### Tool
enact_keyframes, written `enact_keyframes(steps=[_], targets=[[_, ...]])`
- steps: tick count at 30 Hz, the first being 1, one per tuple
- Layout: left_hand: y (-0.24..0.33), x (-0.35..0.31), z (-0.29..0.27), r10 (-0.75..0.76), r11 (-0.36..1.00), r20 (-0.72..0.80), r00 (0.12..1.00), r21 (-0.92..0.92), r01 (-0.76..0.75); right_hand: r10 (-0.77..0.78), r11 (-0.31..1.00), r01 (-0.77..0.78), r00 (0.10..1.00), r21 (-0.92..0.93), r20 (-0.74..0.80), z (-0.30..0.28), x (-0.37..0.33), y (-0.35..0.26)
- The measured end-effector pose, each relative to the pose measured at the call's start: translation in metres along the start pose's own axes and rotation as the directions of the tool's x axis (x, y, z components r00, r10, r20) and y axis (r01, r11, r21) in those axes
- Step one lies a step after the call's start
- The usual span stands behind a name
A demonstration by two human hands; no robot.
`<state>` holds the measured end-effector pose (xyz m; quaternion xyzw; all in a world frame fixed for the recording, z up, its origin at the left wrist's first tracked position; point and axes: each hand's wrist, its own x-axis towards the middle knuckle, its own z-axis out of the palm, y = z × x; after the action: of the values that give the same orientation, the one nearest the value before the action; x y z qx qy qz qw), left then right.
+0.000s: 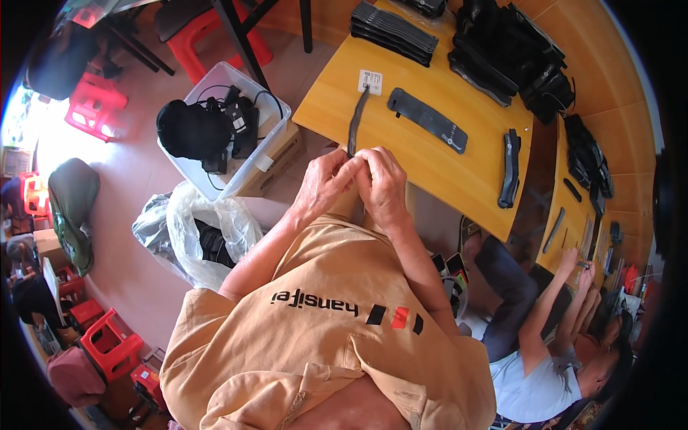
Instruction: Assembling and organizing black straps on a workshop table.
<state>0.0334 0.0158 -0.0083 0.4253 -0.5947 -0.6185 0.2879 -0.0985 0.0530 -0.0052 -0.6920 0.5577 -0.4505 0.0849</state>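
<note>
My left hand [326, 183] and my right hand [383, 179] meet at the near edge of the yellow table, fingers pinched together. Between them they grip the near end of a narrow dark strap [354, 122]. Its far part stretches over the tabletop to a white printed label [370, 82]. The exact fingertip hold is partly hidden by the knuckles. Right of the strap lies a flat dark grey padded band [430, 120] with a rounded end. Another dark band [509, 168], narrower and folded, rests by the table's right edge.
Stacked dark bands [394, 34] and a pile of black pouches [498, 50] occupy the table's far side. Left stands a clear plastic bin [276, 118] with black items, near a clear plastic bag [183, 226]. At right, a co-worker [537, 380] handles something small at another table.
</note>
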Motion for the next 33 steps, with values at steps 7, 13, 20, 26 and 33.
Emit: enact_keyframes(steps=[7,13,20,26,33], targets=[[0.002,0.001,-0.004,0.073,0.996,-0.042,0.996,0.061,-0.071,0.227,0.922,-0.226,0.973,0.315,0.033,0.001,0.003,-0.003],[0.011,-0.001,-0.008,0.211,0.917,0.034,0.977,0.338,-0.210,0.207,0.925,-0.217,0.976,0.312,0.064,-0.006,0.004,-0.006],[0.023,0.000,-0.015,0.279,0.932,0.095,0.955,0.211,-0.294,0.375,0.724,-0.406,0.910,0.557,0.177,-0.009,0.008,-0.009],[0.052,-0.004,-0.010,0.029,0.996,0.129,0.991,-0.087,-0.018,0.406,0.326,-0.487,0.846,0.810,0.346,-0.029,0.022,-0.011],[0.068,-0.010,0.001,0.058,0.998,0.104,0.993,-0.043,-0.054,0.188,0.902,-0.203,0.979,0.381,0.076,-0.040,0.028,-0.020]])
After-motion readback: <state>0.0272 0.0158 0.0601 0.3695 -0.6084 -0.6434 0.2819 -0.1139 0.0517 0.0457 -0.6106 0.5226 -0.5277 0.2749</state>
